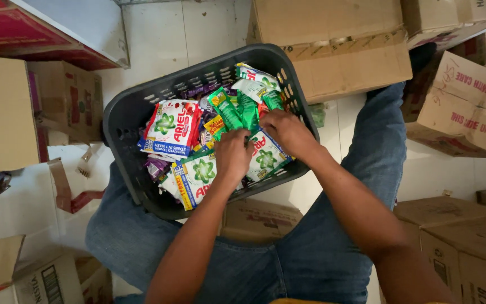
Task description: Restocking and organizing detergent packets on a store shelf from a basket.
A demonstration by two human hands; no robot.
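Both hands reach into the basket point(125, 121) on the lap. The left hand point(233, 155) and right hand point(288, 130), fingers curled, pinch a sachet point(265, 157) lying directly beneath them, just beside the green packets point(237, 110).

The basket point(125, 121) is dark grey with a slotted lattice wall. In it, the sachets point(171, 128) are white with a green star-like swirl, red lettering and a blue band; at 12 o'clock among them lie plain green packets point(226, 108), and at 9 o'clock a purple one point(156, 166). The jeans point(316, 256) are faded blue. The cardboard boxes point(350, 62) at 1 o'clock are tan, the floor point(187, 34) off-white tile.
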